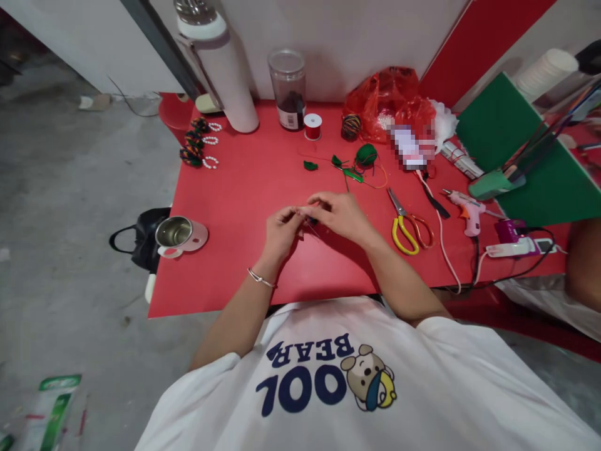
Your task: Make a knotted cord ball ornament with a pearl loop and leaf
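Both hands meet over the middle of the red table [235, 207]. My left hand [280, 230], with a thin bangle on its wrist, pinches a small dark piece I cannot make out. My right hand [339, 214] is closed on the same small piece from the right, fingertips touching the left ones. A thin thread or wire runs down from between the fingers. Just beyond the hands lie green scraps [310, 165] and a ball of green yarn [366, 154].
Yellow-handled scissors [404, 227] and a pink glue gun [466, 210] lie to the right, with a power strip [516, 248]. A metal mug [174, 233] sits at the left edge. At the back stand a white flask [230, 81], a clear jar [288, 91], a red spool [312, 126], a red bag [392, 103], beaded bracelets [200, 143]. Another person's arm [585, 263] shows at right.
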Demonstrator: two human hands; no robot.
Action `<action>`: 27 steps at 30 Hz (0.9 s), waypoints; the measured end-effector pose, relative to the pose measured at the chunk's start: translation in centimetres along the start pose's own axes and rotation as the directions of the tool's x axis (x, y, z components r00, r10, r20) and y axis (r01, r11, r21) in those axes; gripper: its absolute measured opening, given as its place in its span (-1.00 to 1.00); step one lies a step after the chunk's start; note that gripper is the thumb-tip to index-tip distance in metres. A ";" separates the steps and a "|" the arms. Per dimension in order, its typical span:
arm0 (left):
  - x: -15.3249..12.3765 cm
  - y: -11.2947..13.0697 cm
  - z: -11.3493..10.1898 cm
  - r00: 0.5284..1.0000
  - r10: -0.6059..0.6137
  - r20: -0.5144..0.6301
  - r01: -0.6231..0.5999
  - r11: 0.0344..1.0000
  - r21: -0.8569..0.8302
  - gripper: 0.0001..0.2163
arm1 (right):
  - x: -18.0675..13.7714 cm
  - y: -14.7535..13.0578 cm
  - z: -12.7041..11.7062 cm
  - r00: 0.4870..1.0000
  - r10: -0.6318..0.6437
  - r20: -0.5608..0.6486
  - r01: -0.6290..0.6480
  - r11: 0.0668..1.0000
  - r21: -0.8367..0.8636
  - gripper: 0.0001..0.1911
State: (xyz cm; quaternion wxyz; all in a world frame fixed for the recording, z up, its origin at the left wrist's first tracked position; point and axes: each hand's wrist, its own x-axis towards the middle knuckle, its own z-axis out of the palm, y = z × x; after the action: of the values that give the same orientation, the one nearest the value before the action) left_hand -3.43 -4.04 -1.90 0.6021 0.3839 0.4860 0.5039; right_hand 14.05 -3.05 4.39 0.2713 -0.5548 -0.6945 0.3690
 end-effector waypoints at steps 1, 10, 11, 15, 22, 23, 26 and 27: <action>0.0 0.1 -0.2 1.000 -0.006 -0.001 0.006 0.999 -0.035 -0.70 | -1.0 0.4 -0.9 0.997 0.012 -0.082 -0.019 0.996 -0.085 -0.67; 0.1 1.3 -1.5 0.989 -0.124 0.079 0.133 0.984 -0.122 -0.68 | -12.1 8.2 -7.0 0.886 0.192 -0.421 -0.449 0.581 -0.679 -0.53; 0.0 1.3 -1.6 0.988 -0.128 0.088 0.138 0.983 -0.122 -0.69 | -12.7 8.6 -7.1 0.890 0.194 -0.412 -0.443 0.581 -0.683 -0.52; -0.3 1.3 -2.3 0.989 -0.123 0.084 0.134 0.980 -0.143 -0.78 | -13.4 9.3 -7.3 0.892 0.153 -0.426 -0.425 0.608 -0.671 -0.51; -1.1 2.3 -3.9 0.972 -0.175 0.155 0.205 0.957 -0.205 -0.82 | -13.0 9.3 -8.0 0.840 0.254 -0.479 -0.535 0.532 -0.656 -0.42; -1.2 2.5 -4.2 0.970 -0.185 0.160 0.216 0.955 -0.204 -0.81 | -13.0 9.3 -8.2 0.834 0.283 -0.473 -0.547 0.530 -0.648 -0.40; -1.7 2.9 -4.7 0.970 -0.217 0.112 0.233 0.960 -0.155 -0.75 | -12.8 9.0 -8.6 0.829 0.361 -0.428 -0.560 0.531 -0.636 -0.35; -1.8 2.9 -4.8 0.971 -0.226 0.083 0.235 0.963 -0.130 -0.73 | -12.7 8.9 -8.7 0.829 0.375 -0.414 -0.558 0.528 -0.640 -0.32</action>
State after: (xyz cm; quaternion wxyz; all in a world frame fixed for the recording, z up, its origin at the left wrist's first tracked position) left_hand -8.82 -5.40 0.10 0.6980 0.2985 0.4705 0.4498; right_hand 29.01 -12.57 2.63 -0.0099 -0.8194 -0.5710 0.0494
